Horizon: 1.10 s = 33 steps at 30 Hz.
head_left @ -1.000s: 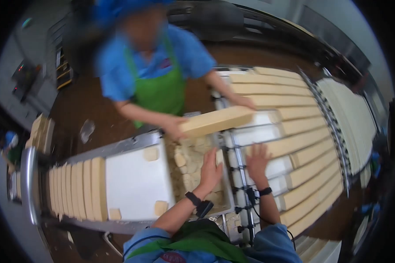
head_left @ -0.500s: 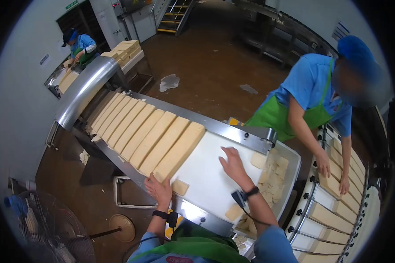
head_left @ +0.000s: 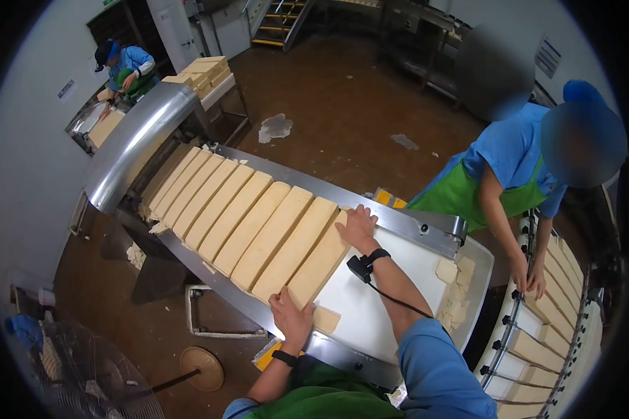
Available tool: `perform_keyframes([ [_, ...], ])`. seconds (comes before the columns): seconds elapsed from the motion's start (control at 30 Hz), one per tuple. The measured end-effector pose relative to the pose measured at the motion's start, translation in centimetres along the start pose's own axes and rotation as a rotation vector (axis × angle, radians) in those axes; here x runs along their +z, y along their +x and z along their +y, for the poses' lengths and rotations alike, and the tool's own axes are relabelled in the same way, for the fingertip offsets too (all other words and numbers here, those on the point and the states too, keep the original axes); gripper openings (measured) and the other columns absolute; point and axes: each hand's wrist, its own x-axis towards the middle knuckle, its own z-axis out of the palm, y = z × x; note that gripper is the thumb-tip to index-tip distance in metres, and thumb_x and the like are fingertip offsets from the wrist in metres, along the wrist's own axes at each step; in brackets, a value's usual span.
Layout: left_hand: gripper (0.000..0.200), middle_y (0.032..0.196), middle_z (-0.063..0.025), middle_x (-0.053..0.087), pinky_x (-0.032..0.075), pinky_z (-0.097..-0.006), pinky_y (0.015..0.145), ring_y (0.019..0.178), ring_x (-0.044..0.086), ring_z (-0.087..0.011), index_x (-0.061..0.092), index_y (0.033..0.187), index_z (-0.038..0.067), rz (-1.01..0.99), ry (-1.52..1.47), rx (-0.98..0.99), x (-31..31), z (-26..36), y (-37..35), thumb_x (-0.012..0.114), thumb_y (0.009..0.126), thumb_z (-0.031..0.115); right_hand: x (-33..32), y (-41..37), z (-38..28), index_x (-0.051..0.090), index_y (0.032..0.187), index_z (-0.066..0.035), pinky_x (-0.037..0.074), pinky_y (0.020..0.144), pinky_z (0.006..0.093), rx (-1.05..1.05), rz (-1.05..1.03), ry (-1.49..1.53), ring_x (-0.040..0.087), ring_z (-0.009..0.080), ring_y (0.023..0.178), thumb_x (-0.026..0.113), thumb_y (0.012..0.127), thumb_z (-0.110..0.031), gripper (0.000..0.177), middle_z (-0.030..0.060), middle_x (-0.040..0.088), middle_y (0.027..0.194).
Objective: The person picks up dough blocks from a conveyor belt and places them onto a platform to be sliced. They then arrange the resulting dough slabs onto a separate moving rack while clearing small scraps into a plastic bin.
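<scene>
A row of long, pale yellow blocks lies side by side on a white conveyor belt (head_left: 391, 290). The rightmost block (head_left: 319, 269) is between my two hands. My left hand (head_left: 291, 320) grips its near end, thumb and fingers pressed against it. At the far end, my right hand (head_left: 358, 229) curls its fingers over the block's corner. A thin, flat pale slice (head_left: 326, 320) lies on the belt just right of my left hand.
A bin (head_left: 483, 279) with loose slices stands at the belt's right end. Beyond it, a co-worker (head_left: 514, 150) handles blocks at another conveyor (head_left: 497, 328). A curved metal cover (head_left: 143, 143) spans the left end. A fan (head_left: 94, 373) stands lower left.
My right hand has moved left from above the bare belt to the rightmost block's far end. The blocks and my left hand appear farther right. The co-worker's hands have come closer together.
</scene>
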Motion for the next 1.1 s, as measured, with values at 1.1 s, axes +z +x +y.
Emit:
perform_keyframes([
  [1.1, 0.073, 0.137, -0.025, 0.037, 0.036, -0.0495, 0.104, 0.124, 0.041, -0.0452, 0.045, 0.138, 0.007, -0.477, -0.225, 1.169, 9.3, 23.7, -20.6, 0.072, 0.07, 0.007, -12.6, -49.2, 30.4, 0.05, 0.123, 0.003, 0.044, 0.09, 0.0497, 0.882, 1.24, 0.132, 0.053, 0.0421, 0.102, 0.067, 0.086, -0.029, 0.052, 0.0244, 0.056, 0.11],
])
